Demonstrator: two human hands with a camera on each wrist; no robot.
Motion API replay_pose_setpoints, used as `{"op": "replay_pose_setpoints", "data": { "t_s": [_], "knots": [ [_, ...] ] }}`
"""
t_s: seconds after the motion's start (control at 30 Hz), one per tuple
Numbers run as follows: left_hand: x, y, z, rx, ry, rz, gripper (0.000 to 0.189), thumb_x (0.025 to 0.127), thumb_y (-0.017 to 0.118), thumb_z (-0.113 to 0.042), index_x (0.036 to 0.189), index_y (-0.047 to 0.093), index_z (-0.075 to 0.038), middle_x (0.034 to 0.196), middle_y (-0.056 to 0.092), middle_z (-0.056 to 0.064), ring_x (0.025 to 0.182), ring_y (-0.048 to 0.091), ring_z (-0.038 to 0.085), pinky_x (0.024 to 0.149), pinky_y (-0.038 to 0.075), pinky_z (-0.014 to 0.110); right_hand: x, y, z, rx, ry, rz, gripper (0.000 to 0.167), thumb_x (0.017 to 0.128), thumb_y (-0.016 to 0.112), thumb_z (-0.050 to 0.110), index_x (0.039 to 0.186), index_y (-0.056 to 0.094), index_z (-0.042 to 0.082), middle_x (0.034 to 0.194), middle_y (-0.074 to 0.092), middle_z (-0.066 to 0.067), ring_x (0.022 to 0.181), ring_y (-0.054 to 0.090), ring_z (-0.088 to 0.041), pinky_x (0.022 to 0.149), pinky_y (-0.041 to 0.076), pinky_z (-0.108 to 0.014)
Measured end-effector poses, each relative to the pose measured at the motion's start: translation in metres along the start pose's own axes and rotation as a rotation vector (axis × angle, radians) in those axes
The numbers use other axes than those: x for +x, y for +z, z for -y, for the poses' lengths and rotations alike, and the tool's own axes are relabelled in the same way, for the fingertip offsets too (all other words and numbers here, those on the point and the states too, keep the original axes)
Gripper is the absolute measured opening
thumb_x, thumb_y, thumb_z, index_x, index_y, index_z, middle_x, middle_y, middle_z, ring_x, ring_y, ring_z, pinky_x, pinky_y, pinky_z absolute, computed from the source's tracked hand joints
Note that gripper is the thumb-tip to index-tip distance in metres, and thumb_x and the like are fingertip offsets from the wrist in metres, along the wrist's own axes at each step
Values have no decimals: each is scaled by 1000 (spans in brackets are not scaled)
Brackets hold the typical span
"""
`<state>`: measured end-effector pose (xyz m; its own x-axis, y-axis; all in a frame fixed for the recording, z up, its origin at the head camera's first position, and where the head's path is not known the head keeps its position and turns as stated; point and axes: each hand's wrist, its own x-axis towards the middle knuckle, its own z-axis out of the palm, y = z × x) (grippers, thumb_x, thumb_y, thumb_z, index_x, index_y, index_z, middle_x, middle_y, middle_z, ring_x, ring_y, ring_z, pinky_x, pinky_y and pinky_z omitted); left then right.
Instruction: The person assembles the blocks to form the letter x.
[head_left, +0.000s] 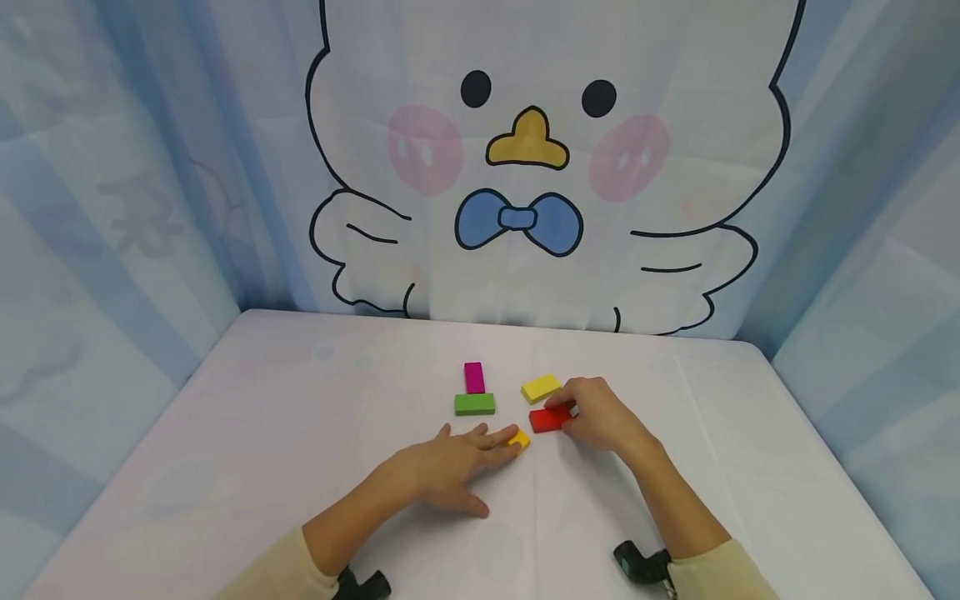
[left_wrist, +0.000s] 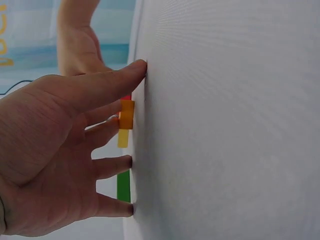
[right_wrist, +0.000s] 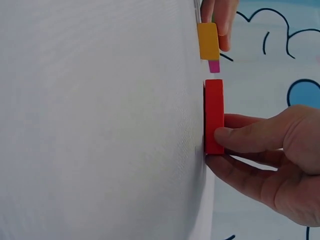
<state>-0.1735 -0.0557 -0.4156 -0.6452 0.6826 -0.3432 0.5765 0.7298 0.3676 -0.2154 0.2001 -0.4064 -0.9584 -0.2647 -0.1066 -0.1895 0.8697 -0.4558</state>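
With its fingers spread, my left hand (head_left: 457, 467) lies low over the table, index and middle fingertips on an orange-yellow block (head_left: 522, 439). In the left wrist view that orange block (left_wrist: 127, 115) shows at those two fingertips, while the other fingers reach down to the tabletop. My right hand (head_left: 600, 414) pinches the right end of a red block (head_left: 547, 419) between thumb and fingers. The right wrist view shows the thumb on the near face of the red block (right_wrist: 214, 100), which is long and stands close over the cloth.
A yellow block (head_left: 541, 388) lies just behind the red one. Left of it, a green block (head_left: 475, 405) lies crosswise in front of a magenta block (head_left: 474, 377). The white-covered table (head_left: 262, 400) meets a printed curtain (head_left: 525, 283) at its back edge.
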Motion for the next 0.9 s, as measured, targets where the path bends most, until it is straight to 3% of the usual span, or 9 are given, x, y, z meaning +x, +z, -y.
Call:
{"op": "replay_pose_setpoints", "data": {
  "t_s": [0.9],
  "knots": [
    [-2, 2, -2, 12, 4, -7, 89, 91, 79, -44, 164, 29, -39, 174, 11, -20, 160, 25, 28, 122, 24, 72, -17, -6, 0, 3, 14, 5, 34, 85, 76, -5, 114, 80, 11, 109, 73, -3, 103, 64, -22, 93, 60, -42]
  ]
}}
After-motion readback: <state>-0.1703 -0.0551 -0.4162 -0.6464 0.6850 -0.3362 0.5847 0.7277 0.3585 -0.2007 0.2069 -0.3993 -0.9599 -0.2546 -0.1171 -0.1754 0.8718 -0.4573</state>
